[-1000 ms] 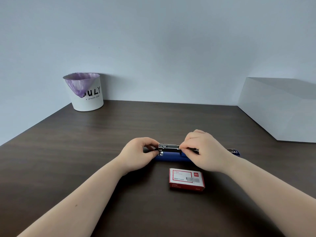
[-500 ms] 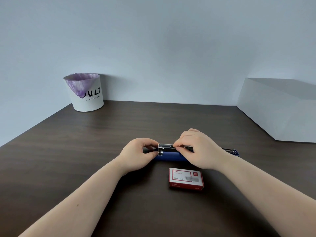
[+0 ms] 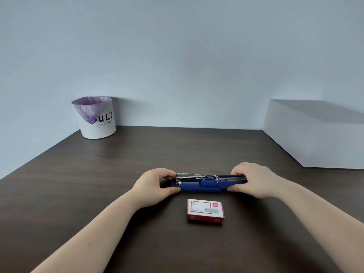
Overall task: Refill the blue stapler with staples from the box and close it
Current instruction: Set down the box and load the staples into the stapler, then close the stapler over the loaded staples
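Note:
The blue stapler (image 3: pixel 199 187) lies lengthwise on the dark wooden table (image 3: pixel 177 150), opened flat with its metal staple channel (image 3: pixel 194 177) showing on top. My left hand (image 3: pixel 155 187) grips its left end. At the right end, my right hand (image 3: pixel 254 181) pinches the folded-back top arm between fingers and thumb. The red and white staple box (image 3: pixel 204 211) sits shut just in front of the stapler, untouched by either hand. I cannot tell whether staples lie in the channel.
A white bin (image 3: pixel 95 120) with a purple liner stands at the back left against the wall. A large white box (image 3: pixel 317 134) occupies the back right of the table.
My right hand has slid from the middle of the metal channel to the stapler's right end, uncovering the channel. The left hand has stayed on the left end.

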